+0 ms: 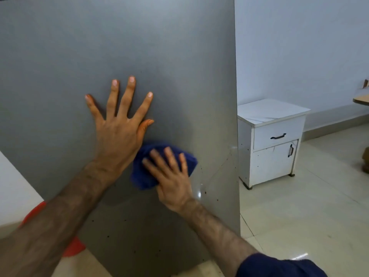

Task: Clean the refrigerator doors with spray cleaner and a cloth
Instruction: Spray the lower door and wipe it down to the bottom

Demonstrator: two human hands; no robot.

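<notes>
A large grey refrigerator door [139, 47] fills most of the view. My left hand [117, 128] lies flat on it with fingers spread, holding nothing. Just below and to the right, my right hand [171, 176] presses a bunched blue cloth [143, 174] against the door. Small dark specks dot the lower part of the panel. No spray cleaner shows in this view.
A white bedside cabinet [273, 144] with a drawer and a door stands on the tiled floor [309, 216] right of the refrigerator. A red object [73, 248] peeks out by my left forearm at lower left. A wooden table edge [361, 99] shows at far right.
</notes>
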